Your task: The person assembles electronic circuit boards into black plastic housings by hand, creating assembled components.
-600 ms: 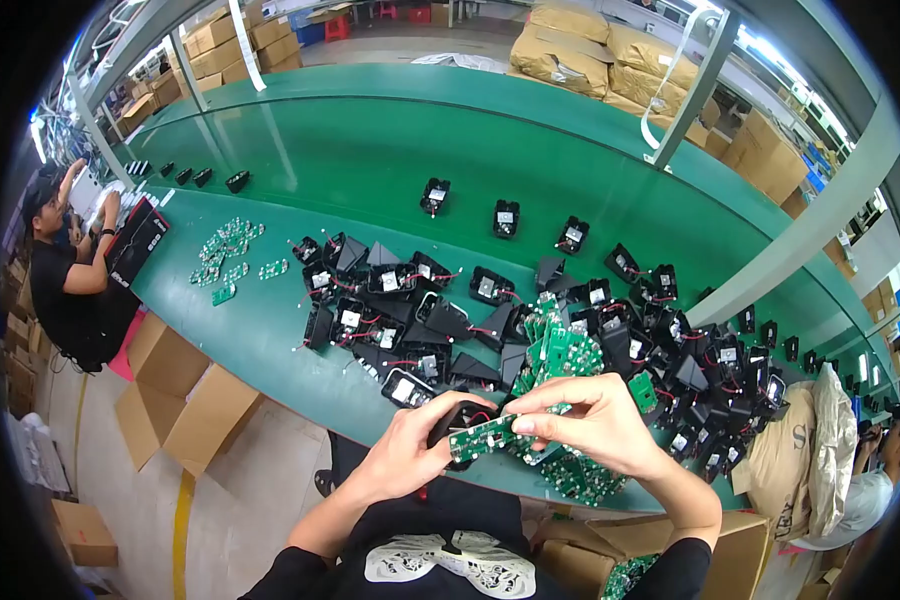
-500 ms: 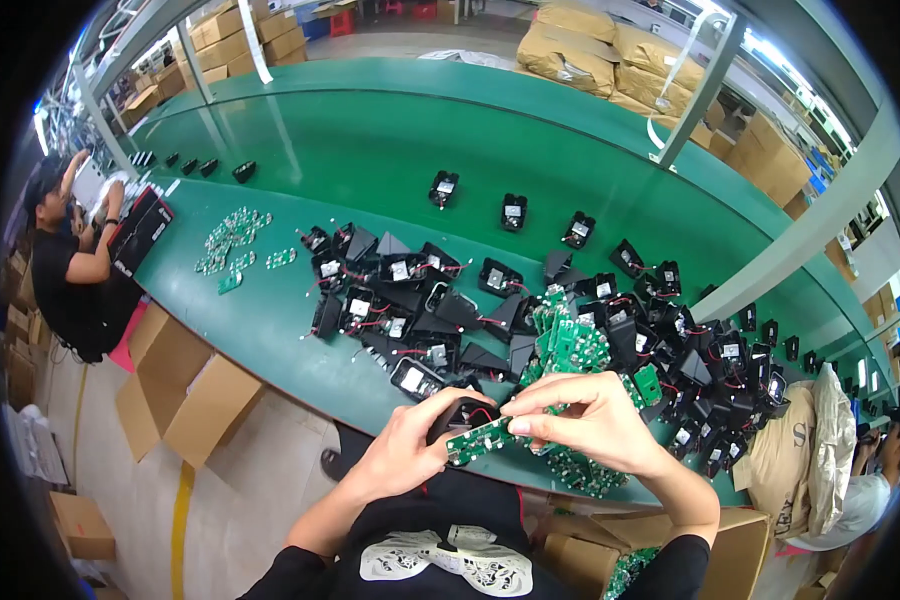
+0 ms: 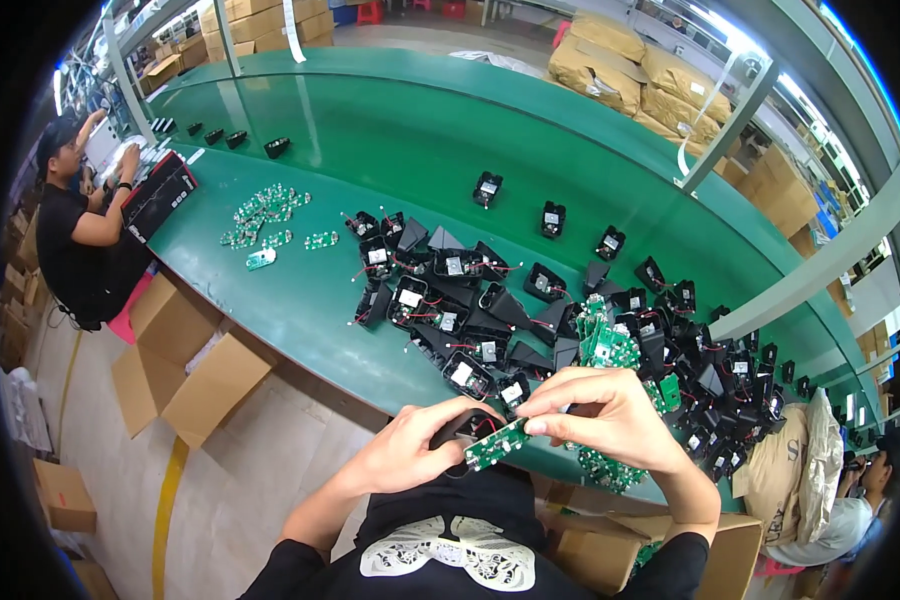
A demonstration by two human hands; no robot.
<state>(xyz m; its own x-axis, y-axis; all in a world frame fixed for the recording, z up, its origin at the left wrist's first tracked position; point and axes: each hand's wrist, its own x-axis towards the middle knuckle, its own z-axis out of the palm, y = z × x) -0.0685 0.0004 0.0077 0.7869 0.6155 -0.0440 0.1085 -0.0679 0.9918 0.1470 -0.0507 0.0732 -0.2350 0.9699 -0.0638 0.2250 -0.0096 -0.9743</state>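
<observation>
In front of my body, my left hand [image 3: 410, 450] is closed around a black plastic housing [image 3: 453, 432], mostly hidden by the fingers. A green circuit board [image 3: 497, 445] with small parts on it lies tilted against the housing's open side. My right hand [image 3: 610, 415] pinches the board's upper right end between thumb and fingertips. A bit of red wire shows between housing and board. Just beyond my hands lies a heap of black housings [image 3: 467, 375], many with red wires and white labels. Loose green boards [image 3: 610, 350] are piled beside my right hand.
More boards [image 3: 265, 215] lie on the green table [image 3: 300, 290] at left. Several housings [image 3: 553, 218] stand in a row on the far green strip. An open carton [image 3: 210, 390] stands on the floor at left. Co-workers [image 3: 80, 215] sit at both sides.
The whole view has swung left, so the table and its heaps sit farther right. My hands keep the same grip on the housing and board, with only a slight shift.
</observation>
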